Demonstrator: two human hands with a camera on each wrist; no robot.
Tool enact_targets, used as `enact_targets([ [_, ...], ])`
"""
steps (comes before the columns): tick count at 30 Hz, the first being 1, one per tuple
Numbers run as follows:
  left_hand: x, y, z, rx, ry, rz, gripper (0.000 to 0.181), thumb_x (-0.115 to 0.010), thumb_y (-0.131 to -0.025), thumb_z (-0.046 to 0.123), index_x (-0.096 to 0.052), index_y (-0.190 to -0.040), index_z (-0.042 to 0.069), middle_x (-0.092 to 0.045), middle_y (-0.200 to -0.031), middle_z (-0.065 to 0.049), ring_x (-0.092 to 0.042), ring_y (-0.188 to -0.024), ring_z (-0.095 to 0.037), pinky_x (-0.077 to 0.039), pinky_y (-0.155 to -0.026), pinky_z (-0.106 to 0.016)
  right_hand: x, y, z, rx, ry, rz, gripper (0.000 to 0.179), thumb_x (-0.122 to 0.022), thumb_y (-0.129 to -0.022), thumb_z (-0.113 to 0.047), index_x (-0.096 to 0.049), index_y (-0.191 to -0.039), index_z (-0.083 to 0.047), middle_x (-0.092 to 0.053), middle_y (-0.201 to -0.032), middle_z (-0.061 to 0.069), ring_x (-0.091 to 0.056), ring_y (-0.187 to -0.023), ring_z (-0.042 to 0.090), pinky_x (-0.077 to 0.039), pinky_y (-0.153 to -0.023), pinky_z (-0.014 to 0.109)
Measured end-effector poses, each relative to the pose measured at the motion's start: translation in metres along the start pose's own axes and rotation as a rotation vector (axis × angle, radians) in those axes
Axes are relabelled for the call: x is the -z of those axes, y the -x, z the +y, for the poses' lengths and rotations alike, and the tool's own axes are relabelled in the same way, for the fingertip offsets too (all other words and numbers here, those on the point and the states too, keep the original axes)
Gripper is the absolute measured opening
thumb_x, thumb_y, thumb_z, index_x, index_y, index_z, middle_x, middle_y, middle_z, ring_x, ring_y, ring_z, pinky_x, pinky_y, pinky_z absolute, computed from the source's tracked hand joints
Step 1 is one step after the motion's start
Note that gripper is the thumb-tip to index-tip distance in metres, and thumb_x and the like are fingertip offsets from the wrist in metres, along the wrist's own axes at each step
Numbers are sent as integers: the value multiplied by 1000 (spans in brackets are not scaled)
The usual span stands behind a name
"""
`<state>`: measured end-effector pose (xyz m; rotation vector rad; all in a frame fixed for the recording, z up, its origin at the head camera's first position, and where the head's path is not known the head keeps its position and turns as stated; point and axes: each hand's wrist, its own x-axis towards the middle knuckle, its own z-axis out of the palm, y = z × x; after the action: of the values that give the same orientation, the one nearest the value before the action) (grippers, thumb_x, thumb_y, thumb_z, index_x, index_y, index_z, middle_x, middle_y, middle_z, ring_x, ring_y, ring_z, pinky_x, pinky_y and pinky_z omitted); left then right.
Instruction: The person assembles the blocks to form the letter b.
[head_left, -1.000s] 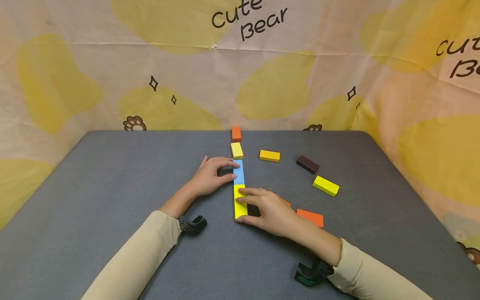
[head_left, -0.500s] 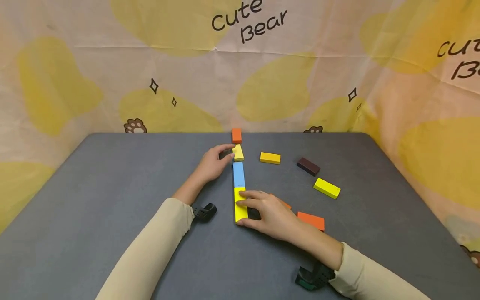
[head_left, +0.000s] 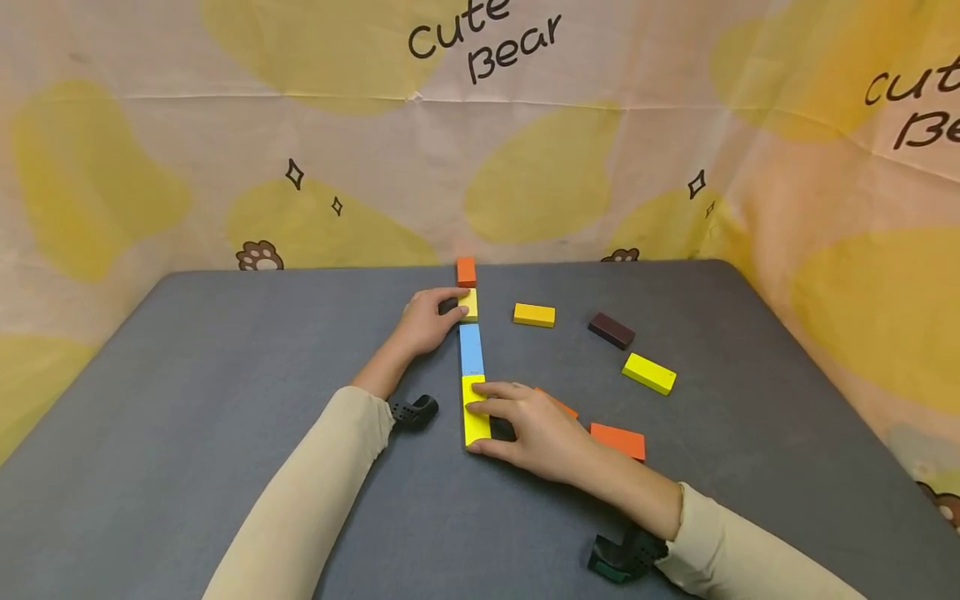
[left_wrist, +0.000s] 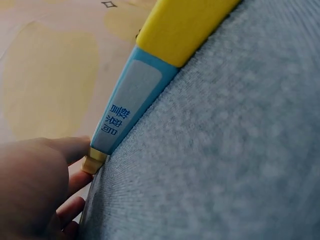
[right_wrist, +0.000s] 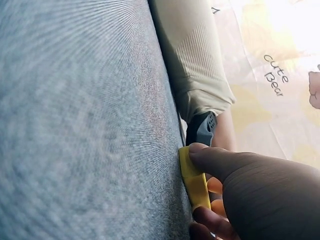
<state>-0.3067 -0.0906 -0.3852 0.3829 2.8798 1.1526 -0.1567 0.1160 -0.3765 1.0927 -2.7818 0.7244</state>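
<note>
A row of blocks runs away from me down the middle of the table: a bright yellow block (head_left: 474, 425) nearest, then a blue block (head_left: 471, 350), a pale yellow block (head_left: 470, 305) and an orange block (head_left: 466, 272) farthest. My left hand (head_left: 426, 321) pinches the pale yellow block between thumb and fingers from its left side. A slim gap separates that block from the blue one in the head view. My right hand (head_left: 536, 429) holds the bright yellow block, thumb at its near end and fingers over its right side. Blue writing marks the blue block's side in the left wrist view.
Right of the row lie an amber block (head_left: 534, 315), a dark brown block (head_left: 611, 331) and another yellow block (head_left: 649, 373). Two orange blocks are near my right hand, one (head_left: 618, 441) beside the wrist, the other (head_left: 558, 402) partly hidden. A printed cloth (head_left: 540, 183) hangs behind the table.
My left hand has moved forward from the blue block to the pale yellow one, which now sits straighter in the row. The right hand stays at the bright yellow block.
</note>
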Motion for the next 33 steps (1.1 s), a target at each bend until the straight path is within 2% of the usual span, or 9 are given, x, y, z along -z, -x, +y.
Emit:
enact_targets([
  [9,1,-1,-1,-5,48,3,40,-60,-102,28,-62,-140,20,-56,-149,-9,-44,-145,-32,-34,-120,-52,1,-2,0,-10,9,2,48,-78,-88,-40,-72,-128,-15,-64,-140,7,-63,-129,25,-54,-103,45],
  [21,0,-1,-4,-19,69,22,36,-64,-99,26,-66,-134,17,-61,-143,-10,-49,-140,-32,-37,-118,-50,2,-6,-1,-18,12,-8,49,-78,-88,-40,-71,-130,-15,-63,-142,7,-62,-130,25,-53,-103,45],
  [30,0,1,-3,-11,63,17,38,-64,-99,29,-65,-135,19,-60,-144,-8,-48,-141,-31,-37,-118,-52,5,-11,0,-34,12,-32,49,-78,-88,-40,-70,-130,-16,-63,-142,7,-61,-131,26,-52,-105,46],
  [33,-1,1,-3,-2,49,22,38,-63,-99,30,-65,-136,20,-59,-146,-9,-44,-144,-32,-33,-119,-54,6,-13,-1,-43,6,-46,49,-78,-88,-39,-70,-130,-15,-63,-142,7,-61,-132,26,-52,-106,46],
])
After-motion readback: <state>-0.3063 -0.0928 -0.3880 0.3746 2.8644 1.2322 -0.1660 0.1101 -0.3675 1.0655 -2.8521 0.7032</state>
